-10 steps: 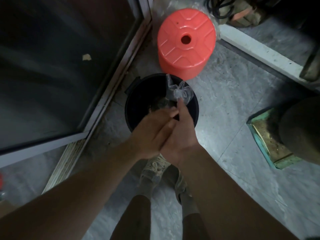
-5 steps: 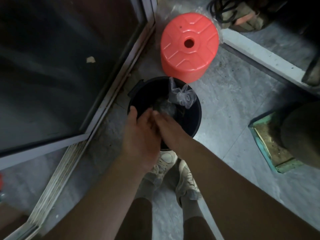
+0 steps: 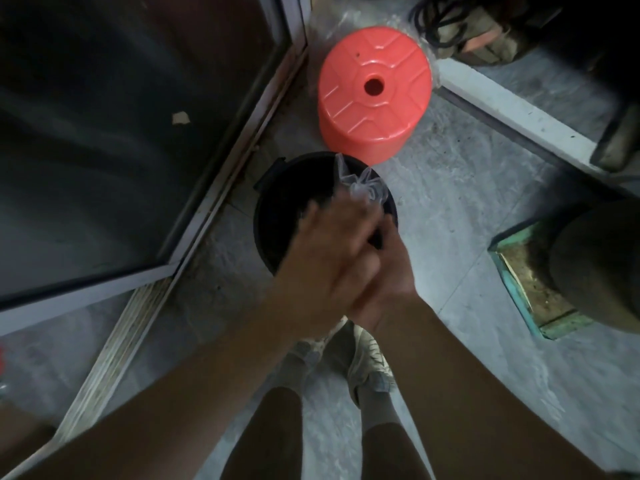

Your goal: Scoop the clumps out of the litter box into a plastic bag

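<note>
— What do your hands have hold of right now?

— Both are over the black bin (image 3: 273, 220) on the floor (image 3: 460, 209). My left hand (image 3: 332, 251) lies across my right hand (image 3: 384, 282), palm to palm, touching. The left is blurred, its fingers seem fairly straight; whether either grip closes on anything I cannot tell. The clear plastic bag (image 3: 360, 188) sticks up crumpled at the bin's far rim, just beyond my fingertips.

— How much room around the bin?

— The red stool (image 3: 374, 95) stands just beyond its far edge. The sliding door frame (image 3: 221, 188) runs close along its left side. To the right there is bare floor, then the green litter box (image 3: 519, 289) well apart near the right edge. My shoes (image 3: 367, 362) sit just short of the near rim.

— And compared with half a second ago?

— Then my hands were lower, fingers reaching down inside the bin. Now they have come up and pressed together over its near rim. The bag stays where it was.
</note>
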{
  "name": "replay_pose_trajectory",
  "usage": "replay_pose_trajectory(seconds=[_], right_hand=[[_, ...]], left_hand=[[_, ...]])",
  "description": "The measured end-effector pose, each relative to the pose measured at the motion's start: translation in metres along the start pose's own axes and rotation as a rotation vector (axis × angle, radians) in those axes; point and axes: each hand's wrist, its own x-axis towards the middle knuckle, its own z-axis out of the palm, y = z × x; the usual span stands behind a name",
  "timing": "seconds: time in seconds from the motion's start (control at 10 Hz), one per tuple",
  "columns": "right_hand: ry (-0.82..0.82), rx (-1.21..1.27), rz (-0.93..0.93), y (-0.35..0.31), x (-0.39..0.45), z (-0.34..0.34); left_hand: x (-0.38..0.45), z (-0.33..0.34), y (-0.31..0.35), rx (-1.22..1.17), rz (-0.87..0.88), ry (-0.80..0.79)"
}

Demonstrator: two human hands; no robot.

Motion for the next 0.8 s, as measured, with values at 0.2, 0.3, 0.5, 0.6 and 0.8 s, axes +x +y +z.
replay_pose_trajectory(seconds=[0.2,0.3,0.5,0.6,0.8], right_hand=[[-0.169,-0.118,-0.083,-0.005,-0.022,-0.006],[-0.003,-0.159,-0.203,0.021,-0.020,0.009],[0.036,-0.220,-0.059,0.027,-0.050,0.022],[0.048,-0.342,-0.137,0.013,-0.072,0.022],[0.235,-0.546,-0.282,0.030,-0.147,0.079]], left_hand=[[-0.005,-0.036,-0.067,0.054,-0.405,0.010],[-0.018,-0.032,-0.029,-0.068,0.101,0.134],[-0.024,-0.033,-0.030,-0.040,-0.401,-0.199],[-0.028,-0.055,-0.007,-0.210,-0.371,-0.059],[-0.050,-0.114,0.105,-0.626,-0.346,-0.076]])
